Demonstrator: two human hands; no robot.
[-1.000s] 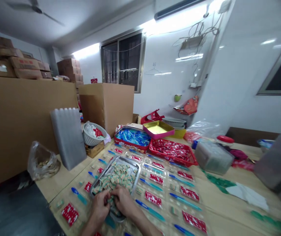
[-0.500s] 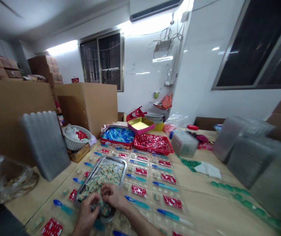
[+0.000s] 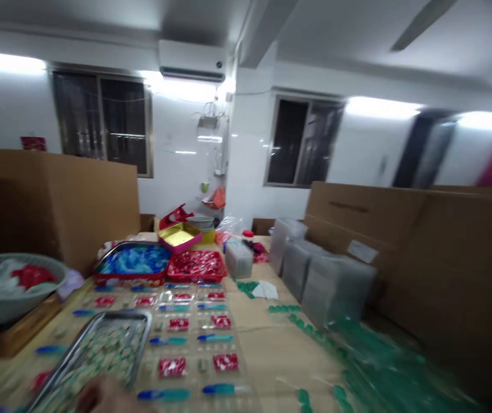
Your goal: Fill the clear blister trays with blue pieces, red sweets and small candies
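The view is smeared by motion. Only part of one hand shows at the bottom edge, which I take to be my right hand (image 3: 99, 398); its fingers are blurred. It lies at the near end of a metal tray (image 3: 136, 321) filled with small green and beige packets. My left hand is out of the picture. Right of the tray, clear blister sheets (image 3: 194, 327) cover the table, holding red packets and blue pens.
A basket of blue items (image 3: 134, 261), a red basket of red packets (image 3: 196, 265) and a yellow tin (image 3: 179, 235) stand behind. A white basket (image 3: 8, 287) is at left. Stacks of clear trays (image 3: 336, 287), green strips (image 3: 357, 355) and cardboard boxes (image 3: 444, 258) are at right.
The view has swung sharply to the right. Both hands were together over the tray's near end; now only a blurred part of one hand remains at the bottom edge.
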